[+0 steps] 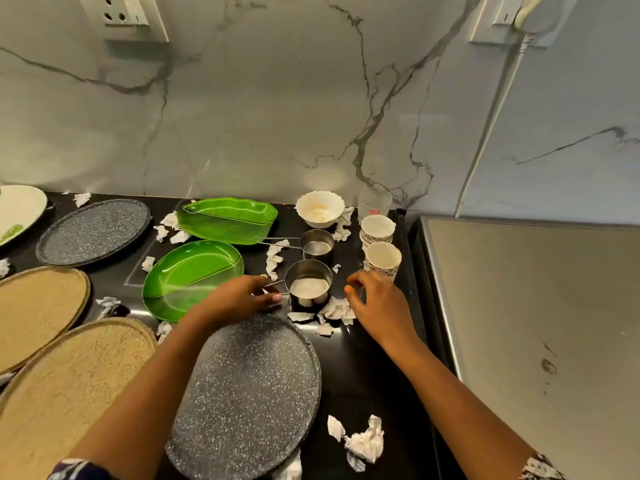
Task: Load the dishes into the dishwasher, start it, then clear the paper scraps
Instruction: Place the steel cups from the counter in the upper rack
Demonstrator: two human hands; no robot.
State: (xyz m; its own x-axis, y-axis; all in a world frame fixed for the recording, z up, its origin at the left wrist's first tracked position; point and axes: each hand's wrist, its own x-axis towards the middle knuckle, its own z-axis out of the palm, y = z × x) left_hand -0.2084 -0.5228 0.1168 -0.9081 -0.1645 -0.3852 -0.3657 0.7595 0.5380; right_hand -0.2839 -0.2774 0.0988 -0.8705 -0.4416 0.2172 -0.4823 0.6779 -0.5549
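On black tabletop (363,375): steel measuring cup (308,287) stands among paper scraps (337,310). Left grip (242,296) at its wire handle, cannot tell if pinching. Right grip (377,303) loosely spread, empty, just beside cup.

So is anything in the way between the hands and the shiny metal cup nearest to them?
Nothing visible is. The left hand is right at the handle of the metal cup, and the right hand hovers close on its other side. Paper scraps lie low around its base, not blocking either hand.
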